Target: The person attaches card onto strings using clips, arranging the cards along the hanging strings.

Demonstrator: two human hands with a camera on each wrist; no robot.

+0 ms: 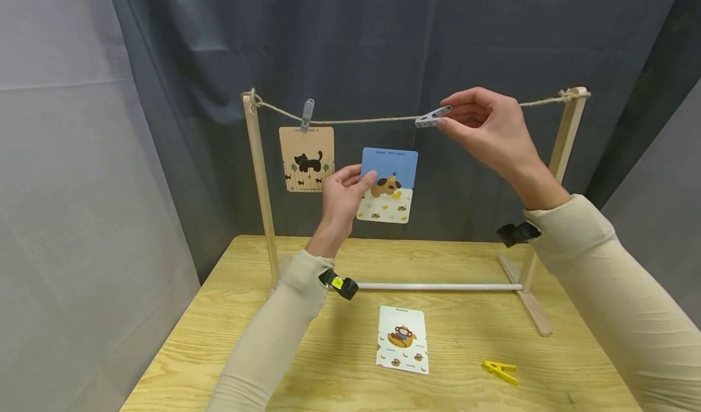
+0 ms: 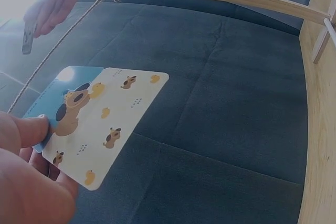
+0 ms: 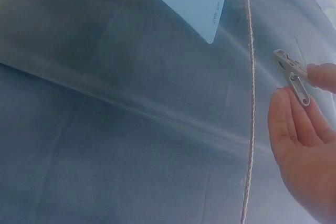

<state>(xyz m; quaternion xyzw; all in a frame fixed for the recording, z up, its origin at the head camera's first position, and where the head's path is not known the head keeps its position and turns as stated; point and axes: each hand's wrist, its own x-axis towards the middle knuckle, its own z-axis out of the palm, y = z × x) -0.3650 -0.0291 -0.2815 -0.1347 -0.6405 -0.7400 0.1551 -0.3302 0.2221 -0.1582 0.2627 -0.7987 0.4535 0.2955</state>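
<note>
My left hand (image 1: 344, 200) pinches a blue and cream card with a dog on it (image 1: 390, 181) between thumb and fingers, holding it upright just below the string (image 1: 361, 122). In the left wrist view the card (image 2: 105, 119) is gripped along its edge. Up at the string, my right hand (image 1: 493, 126) pinches a grey clothespin (image 1: 432, 117) by its handle ends. The right wrist view shows this clothespin (image 3: 292, 76) apart from the string (image 3: 252, 77). To the left, a tan card with a black cat (image 1: 308, 162) hangs from the string by another grey clothespin (image 1: 308, 115).
A white monkey card (image 1: 402, 354) and a yellow clothespin (image 1: 501, 371) lie on the wooden table (image 1: 306, 363). The string is tied between a left wooden post (image 1: 260, 181) and a right post (image 1: 566, 132). A white rod (image 1: 438, 286) joins the posts low down. A dark curtain (image 1: 350, 41) hangs behind.
</note>
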